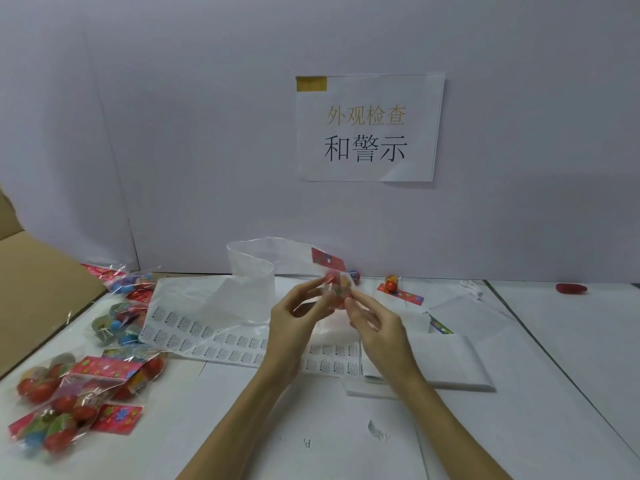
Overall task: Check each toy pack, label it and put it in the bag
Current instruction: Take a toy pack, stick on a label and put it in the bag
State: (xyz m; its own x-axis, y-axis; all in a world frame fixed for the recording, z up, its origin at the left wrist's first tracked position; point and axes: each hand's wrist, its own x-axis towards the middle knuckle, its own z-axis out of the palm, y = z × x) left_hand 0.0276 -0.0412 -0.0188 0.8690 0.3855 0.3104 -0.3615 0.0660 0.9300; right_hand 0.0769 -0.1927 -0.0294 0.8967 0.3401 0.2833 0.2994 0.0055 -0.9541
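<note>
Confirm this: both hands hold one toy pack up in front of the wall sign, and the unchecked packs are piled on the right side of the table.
Wrong on one count. The head view shows the pile of packs on the left side of the table, beside the cardboard. The rest stands: the left hand and right hand hold one toy pack up below the wall sign.

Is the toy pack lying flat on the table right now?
No, the toy pack is held up above the table, pinched between the left hand and the right hand.

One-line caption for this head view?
Both hands, left and right, hold a toy pack above the label sheet, bag behind.
</note>
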